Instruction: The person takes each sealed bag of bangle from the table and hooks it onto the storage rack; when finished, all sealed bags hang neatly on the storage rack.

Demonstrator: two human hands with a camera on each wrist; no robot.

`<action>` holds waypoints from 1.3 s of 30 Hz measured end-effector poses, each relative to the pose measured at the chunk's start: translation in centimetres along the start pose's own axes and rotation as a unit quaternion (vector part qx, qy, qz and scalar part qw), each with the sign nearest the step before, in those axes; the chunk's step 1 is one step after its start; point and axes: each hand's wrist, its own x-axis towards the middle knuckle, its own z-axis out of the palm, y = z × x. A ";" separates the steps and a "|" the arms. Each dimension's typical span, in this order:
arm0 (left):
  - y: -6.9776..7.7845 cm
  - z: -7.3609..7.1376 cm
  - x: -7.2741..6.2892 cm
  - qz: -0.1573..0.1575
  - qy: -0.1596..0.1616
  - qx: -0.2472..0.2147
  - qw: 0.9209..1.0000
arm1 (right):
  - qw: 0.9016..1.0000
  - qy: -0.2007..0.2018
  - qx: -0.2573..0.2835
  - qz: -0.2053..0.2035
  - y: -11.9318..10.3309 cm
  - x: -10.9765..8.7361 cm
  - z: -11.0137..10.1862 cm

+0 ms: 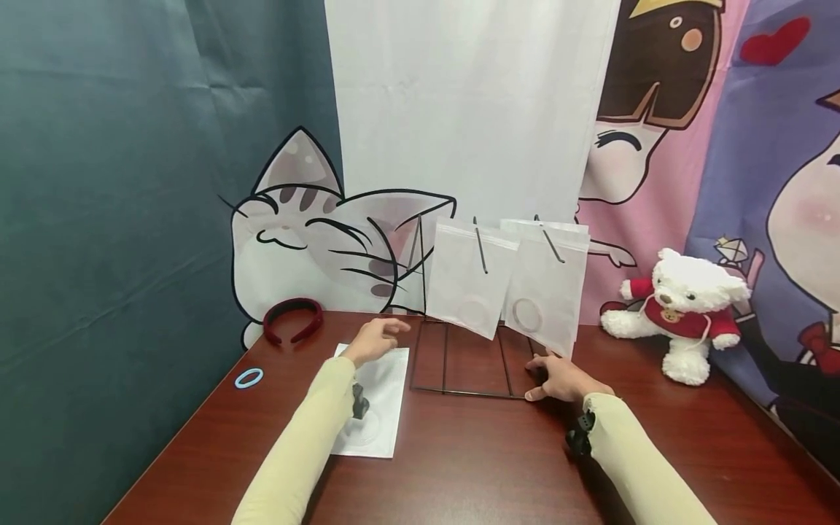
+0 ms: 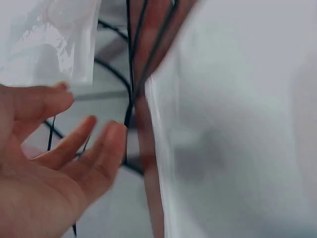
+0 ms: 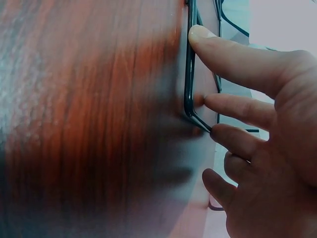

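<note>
A black wire display rack stands on the table, with translucent white zip bags hanging from its hooks. A round ring shape shows inside the left hanging bag and the right hanging bag. My right hand is at the rack's front right corner; in the right wrist view the thumb and fingers grip the black wire there. My left hand hovers with loosely bent fingers and nothing in them, above a flat white bag on the table. That bag also shows a faint ring, partly hidden by my arm.
To the left lie a dark red headband and a light blue ring. A white teddy bear in a red top sits at the back right. Printed curtains hang behind the brown table.
</note>
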 end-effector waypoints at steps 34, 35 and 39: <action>-7.6 -4.7 -3.4 -0.109 0.061 0.082 0.989 | 1.000 0.004 -0.005 -0.013 0.1 0.1 0.1; -7.7 -4.8 -3.4 -0.109 0.066 0.075 0.989 | 1.000 0.005 -0.004 -0.011 0.1 0.1 0.1; -8.3 -5.3 -3.6 -0.098 0.062 0.051 0.992 | 1.000 0.003 -0.001 -0.004 0.1 0.0 0.1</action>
